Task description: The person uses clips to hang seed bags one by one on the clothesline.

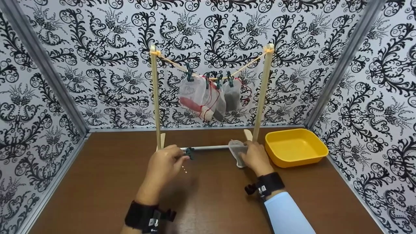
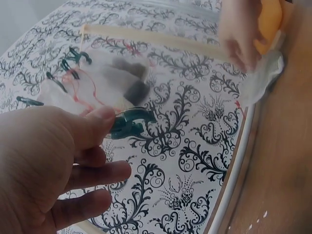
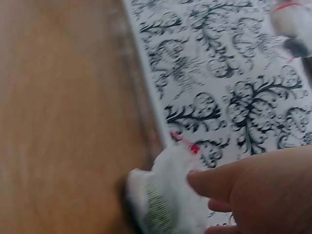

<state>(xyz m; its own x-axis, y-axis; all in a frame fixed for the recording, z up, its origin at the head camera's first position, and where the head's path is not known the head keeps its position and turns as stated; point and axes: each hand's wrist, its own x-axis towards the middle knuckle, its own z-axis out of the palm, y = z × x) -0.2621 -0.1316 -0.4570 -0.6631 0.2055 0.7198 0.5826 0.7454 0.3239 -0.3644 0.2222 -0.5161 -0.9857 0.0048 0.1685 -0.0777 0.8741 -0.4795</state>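
Note:
My left hand (image 1: 165, 162) pinches a dark green clothespin (image 1: 189, 152) between thumb and forefinger, the other fingers loosely bent in the left wrist view. My right hand (image 1: 256, 157) is at a whitish mesh drawstring pouch (image 1: 236, 151) with something greenish inside, its thumb against the cloth in the right wrist view. A red cord end (image 3: 192, 147) shows beside this pouch. Behind both hands, several similar pouches (image 1: 191, 89) hang from a cord (image 1: 245, 66), held by dark green clothespins (image 1: 229, 79). Red strings dangle among them.
Two upright wooden sticks (image 1: 155, 97) carry the sagging cord, with a white rod (image 1: 211, 148) running low between them. A yellow basin (image 1: 295, 146) stands right of my right hand on the brown table (image 1: 214, 195). Black-and-white patterned walls enclose the back and sides.

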